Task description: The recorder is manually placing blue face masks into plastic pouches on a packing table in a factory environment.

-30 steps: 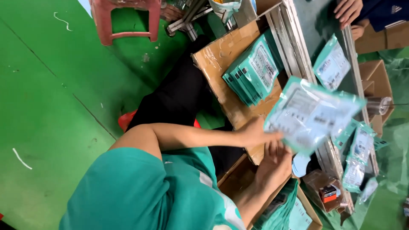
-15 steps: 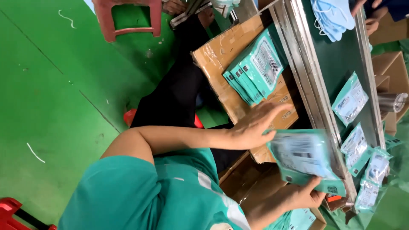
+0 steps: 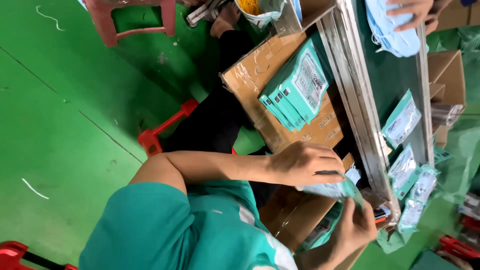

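Single head camera, looking steeply down, close over lap, tilted.

The scene is bright and evenly lit, with soft light that seems to come from above. The green floor (image 3: 65, 125) left of the cardboard box (image 3: 280, 95) shows strong, saturated colour and only weak, diffuse shadows. The metal rail (image 3: 360, 105) right of the box carries pale reflections, and the clear pouches (image 3: 402, 120) beyond it have small glare spots. The stack of teal packets (image 3: 295, 95) on the box is fairly sharp. Below the box, the hands look soft from motion blur. The whole view is tilted.
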